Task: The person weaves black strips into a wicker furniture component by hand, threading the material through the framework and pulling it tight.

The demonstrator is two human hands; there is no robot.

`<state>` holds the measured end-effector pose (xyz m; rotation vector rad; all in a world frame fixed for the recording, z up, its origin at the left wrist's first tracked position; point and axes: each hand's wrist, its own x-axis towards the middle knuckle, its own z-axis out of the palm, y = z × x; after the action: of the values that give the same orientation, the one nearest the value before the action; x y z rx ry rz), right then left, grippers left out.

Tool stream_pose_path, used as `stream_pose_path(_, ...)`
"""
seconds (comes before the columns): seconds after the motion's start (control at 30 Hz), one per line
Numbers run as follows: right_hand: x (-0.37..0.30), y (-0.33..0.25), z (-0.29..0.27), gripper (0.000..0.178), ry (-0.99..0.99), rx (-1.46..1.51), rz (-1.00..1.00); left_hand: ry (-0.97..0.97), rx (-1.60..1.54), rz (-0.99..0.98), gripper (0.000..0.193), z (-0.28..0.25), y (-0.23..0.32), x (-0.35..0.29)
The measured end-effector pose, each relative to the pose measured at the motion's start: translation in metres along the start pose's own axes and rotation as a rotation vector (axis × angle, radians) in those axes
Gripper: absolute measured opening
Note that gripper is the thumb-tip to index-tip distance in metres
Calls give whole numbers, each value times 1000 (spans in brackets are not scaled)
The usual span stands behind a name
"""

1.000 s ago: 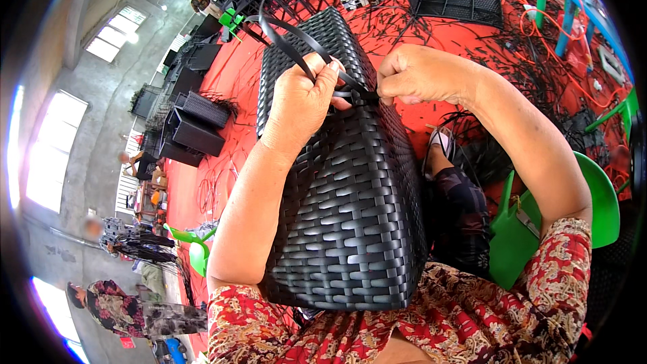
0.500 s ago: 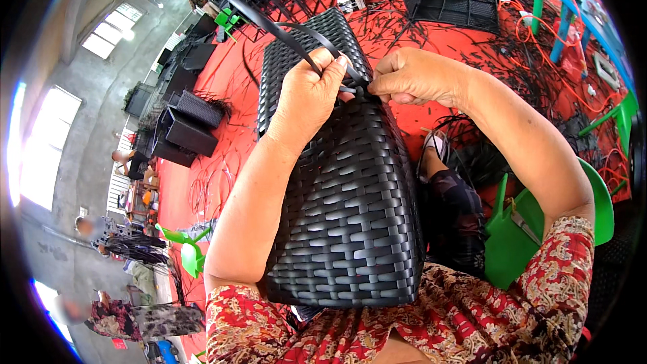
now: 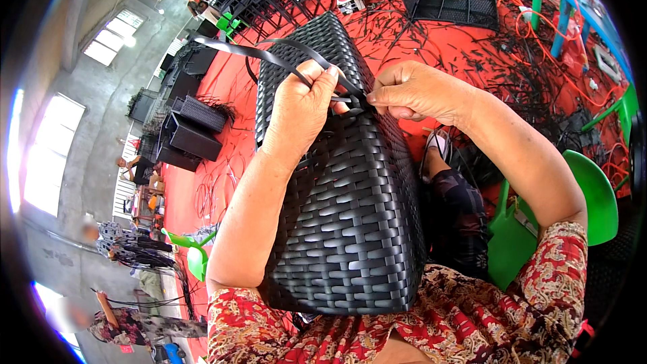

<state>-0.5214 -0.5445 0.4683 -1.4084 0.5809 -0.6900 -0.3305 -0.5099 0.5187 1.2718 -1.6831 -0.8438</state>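
A long black woven box-like piece (image 3: pixel 344 222) of flat plastic strips stretches away from my lap. My left hand (image 3: pixel 301 98) is closed, thumb against forefinger, on a flat black weaving strip (image 3: pixel 269 58), whose loose length arcs out to the far left. At the piece's right edge my right hand (image 3: pixel 404 91) pinches with thumb and forefinger, right where strips meet the weave. A strip end seems to be in that pinch, though the fingertips partly cover it. Between the two hands, strips cross over a gap in the weave.
Green plastic chairs (image 3: pixel 586 195) stand at my right and left. Black strip scraps litter the red floor covering (image 3: pixel 397 34). Other woven pieces (image 3: pixel 192 131) sit at the left. A blue-edged table (image 3: pixel 573 0) is at the far right. Several people are along the left side.
The strip's loose end has dropped from pointing up past the top edge to lying lower over the left. Both hands have shifted slightly nearer, still at the same edge.
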Motion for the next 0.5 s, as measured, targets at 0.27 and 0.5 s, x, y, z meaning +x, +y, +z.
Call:
stream_pose_path(0.27, -1, -12, 4, 23, 25, -141, 19, 4, 9, 11, 15, -1, 1, -2)
stream_pose_path(0.5, 14, -18, 11, 25, -37, -224, 20, 17, 40, 58, 16, -2, -4, -2)
